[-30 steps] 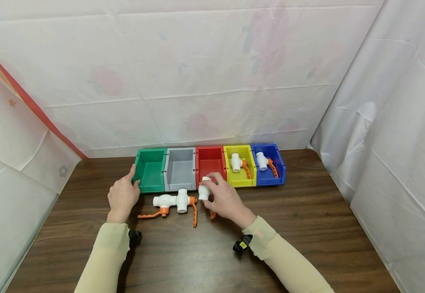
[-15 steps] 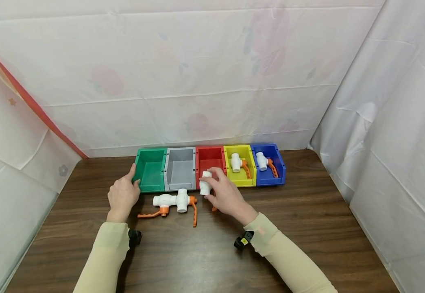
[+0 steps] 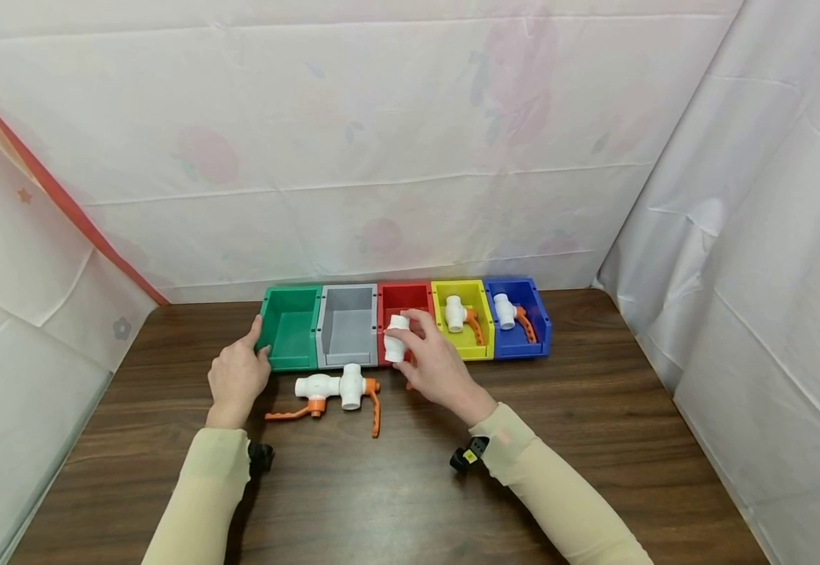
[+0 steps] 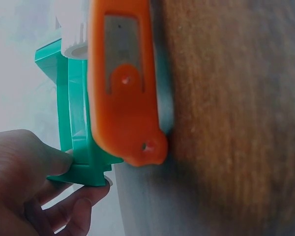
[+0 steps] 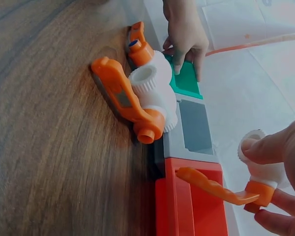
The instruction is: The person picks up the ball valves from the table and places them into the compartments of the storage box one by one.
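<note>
My right hand (image 3: 441, 369) pinches a white ball valve (image 3: 396, 339) by its body, over the front of the red bin (image 3: 405, 286). In the right wrist view its orange handle (image 5: 219, 189) points out across that bin. At the far left end of the row, my left hand (image 3: 238, 377) holds the side wall of the green bin (image 4: 78, 113) between thumb and fingers. Two more ball valves, one lying sideways (image 3: 318, 386) and one with its handle toward me (image 3: 351, 388), rest touching on the table in front of the green and grey bins.
The grey bin (image 3: 348, 326) stands between green and red. To the right, the yellow bin (image 3: 462, 348) and the blue bin (image 3: 515, 351) each hold one ball valve. A white curtain (image 3: 381, 157) hangs behind the brown wooden table (image 3: 381, 502).
My right hand has lifted the ball valve from in front of the red bin and carried it away from me, over that bin. The left hand has stayed on the green bin.
</note>
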The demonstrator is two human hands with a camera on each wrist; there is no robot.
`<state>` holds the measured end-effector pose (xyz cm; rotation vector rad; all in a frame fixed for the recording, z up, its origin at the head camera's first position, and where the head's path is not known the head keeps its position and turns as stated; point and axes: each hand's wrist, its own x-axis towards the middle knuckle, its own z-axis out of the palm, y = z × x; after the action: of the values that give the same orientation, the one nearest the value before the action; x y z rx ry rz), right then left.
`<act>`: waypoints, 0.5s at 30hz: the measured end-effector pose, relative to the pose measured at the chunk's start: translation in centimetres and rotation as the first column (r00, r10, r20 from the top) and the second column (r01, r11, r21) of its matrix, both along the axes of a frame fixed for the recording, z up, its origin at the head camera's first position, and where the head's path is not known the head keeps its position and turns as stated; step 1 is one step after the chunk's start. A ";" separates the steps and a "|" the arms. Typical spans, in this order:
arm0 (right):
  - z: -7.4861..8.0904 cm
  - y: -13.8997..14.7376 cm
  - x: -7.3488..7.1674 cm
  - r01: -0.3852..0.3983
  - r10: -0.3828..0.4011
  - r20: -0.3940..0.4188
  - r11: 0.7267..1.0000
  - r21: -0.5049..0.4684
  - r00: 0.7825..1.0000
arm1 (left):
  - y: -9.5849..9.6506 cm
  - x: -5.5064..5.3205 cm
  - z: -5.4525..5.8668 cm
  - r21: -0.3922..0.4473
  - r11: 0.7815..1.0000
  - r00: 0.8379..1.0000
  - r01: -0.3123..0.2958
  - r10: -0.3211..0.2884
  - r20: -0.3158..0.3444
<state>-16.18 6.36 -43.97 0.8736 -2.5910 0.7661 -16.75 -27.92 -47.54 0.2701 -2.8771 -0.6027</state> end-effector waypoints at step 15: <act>-0.7 -0.1 -1.8 -0.034 0.002 -0.230 0.990 -0.136 0.973 | -0.3 -0.2 -0.4 0.007 1.000 1.000 0.010 -0.010 -0.010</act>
<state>-18.02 6.24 -44.65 0.8878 -2.3022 0.7893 -16.92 -28.23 -47.91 0.2529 -2.8691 -0.6149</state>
